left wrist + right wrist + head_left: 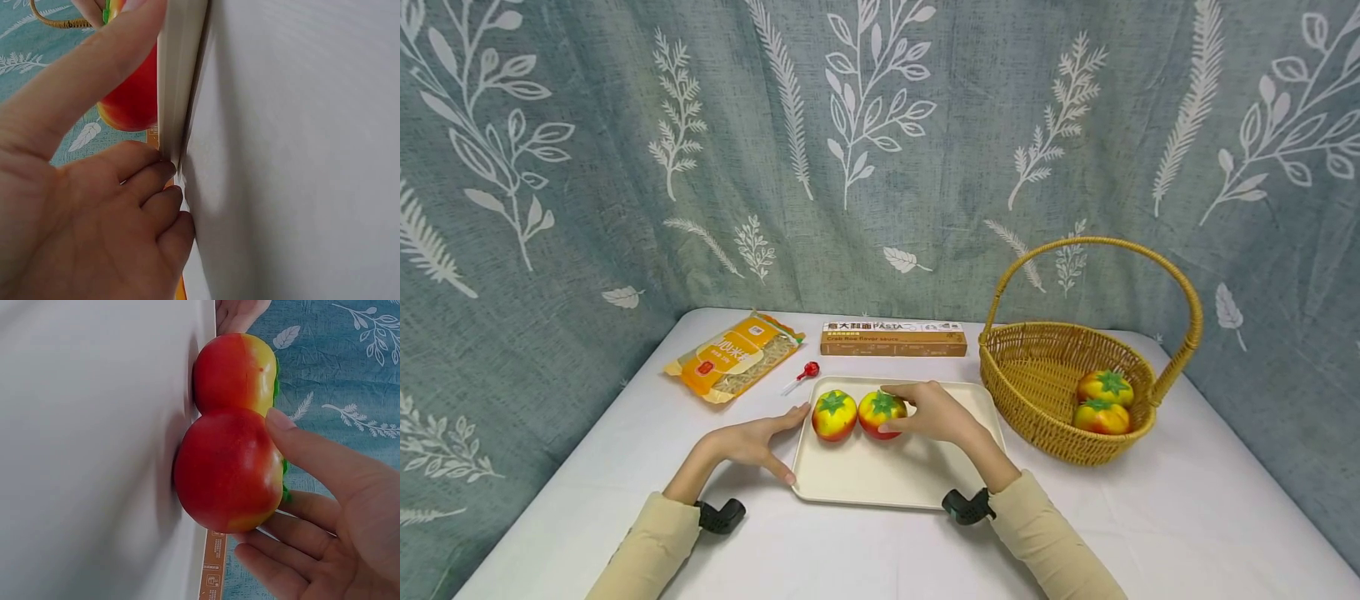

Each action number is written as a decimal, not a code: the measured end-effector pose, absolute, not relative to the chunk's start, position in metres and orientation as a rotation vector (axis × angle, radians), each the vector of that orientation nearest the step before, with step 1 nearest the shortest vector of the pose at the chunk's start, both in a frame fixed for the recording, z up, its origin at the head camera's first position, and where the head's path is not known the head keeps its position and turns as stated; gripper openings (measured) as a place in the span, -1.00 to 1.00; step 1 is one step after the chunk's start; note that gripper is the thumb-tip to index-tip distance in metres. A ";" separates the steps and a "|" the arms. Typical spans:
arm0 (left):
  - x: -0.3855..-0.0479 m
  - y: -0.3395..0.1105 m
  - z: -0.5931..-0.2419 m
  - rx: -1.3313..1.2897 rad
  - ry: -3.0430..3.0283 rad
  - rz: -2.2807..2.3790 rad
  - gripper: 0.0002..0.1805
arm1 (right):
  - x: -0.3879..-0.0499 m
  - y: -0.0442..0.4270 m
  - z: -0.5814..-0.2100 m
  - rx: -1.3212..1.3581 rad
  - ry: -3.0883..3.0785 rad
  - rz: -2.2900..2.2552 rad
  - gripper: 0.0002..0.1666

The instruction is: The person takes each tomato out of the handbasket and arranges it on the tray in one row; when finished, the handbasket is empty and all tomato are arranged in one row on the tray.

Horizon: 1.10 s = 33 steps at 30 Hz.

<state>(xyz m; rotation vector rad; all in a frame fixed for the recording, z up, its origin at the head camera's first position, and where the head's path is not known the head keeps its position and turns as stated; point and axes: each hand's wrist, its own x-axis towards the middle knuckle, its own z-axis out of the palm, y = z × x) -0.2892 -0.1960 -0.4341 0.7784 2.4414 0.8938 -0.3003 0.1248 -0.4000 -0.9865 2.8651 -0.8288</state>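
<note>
Two red and yellow model tomatoes with green leaf tops sit side by side on a cream tray: the left tomato [834, 416] and the right tomato [880, 415]. My right hand [934, 412] holds the right tomato, thumb on its near side and fingers around the far side; in the right wrist view this tomato [228, 472] rests against the tray surface. Along the left edge of the tray [880, 483], my left hand [748, 442] is spread, thumb near the front corner and fingers at the rim. In the left wrist view its fingertips touch the tray's side [178, 69].
To the right stands a wicker basket [1030, 408] with a tall handle, holding two similar tomatoes [1103, 417]. Behind the tray lies a pasta box [893, 340]. A red lollipop [809, 370] and an orange food packet [737, 357] are at the back left.
</note>
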 end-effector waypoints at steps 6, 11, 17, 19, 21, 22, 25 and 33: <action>-0.290 -0.197 -0.434 0.773 2.447 0.885 0.22 | -0.302 0.126 -0.400 -0.956 2.867 -0.845 -0.26; -0.291 -0.198 -0.435 0.776 2.445 0.887 0.23 | -0.303 0.127 -0.397 -0.905 2.849 -0.870 -0.23; -0.291 -0.197 -0.434 0.754 2.444 0.883 0.22 | -0.303 0.134 -0.389 -0.966 2.843 -0.886 -0.25; -0.290 -0.196 -0.434 0.749 2.441 0.884 0.22 | -0.303 0.138 -0.386 -0.977 2.850 -0.897 -0.24; -0.289 -0.195 -0.433 0.751 2.442 0.881 0.22 | -0.303 0.143 -0.383 -0.979 2.849 -0.913 -0.23; -0.289 -0.195 -0.433 0.752 2.443 0.880 0.23 | -0.303 0.145 -0.381 -0.968 2.841 -0.931 -0.23; -0.289 -0.195 -0.432 0.753 2.448 0.878 0.22 | -0.303 0.152 -0.376 -0.958 2.832 -0.956 -0.22; -0.291 -0.197 -0.435 0.747 2.445 0.885 0.22 | -0.302 0.173 -0.363 -0.951 2.899 -0.928 -0.21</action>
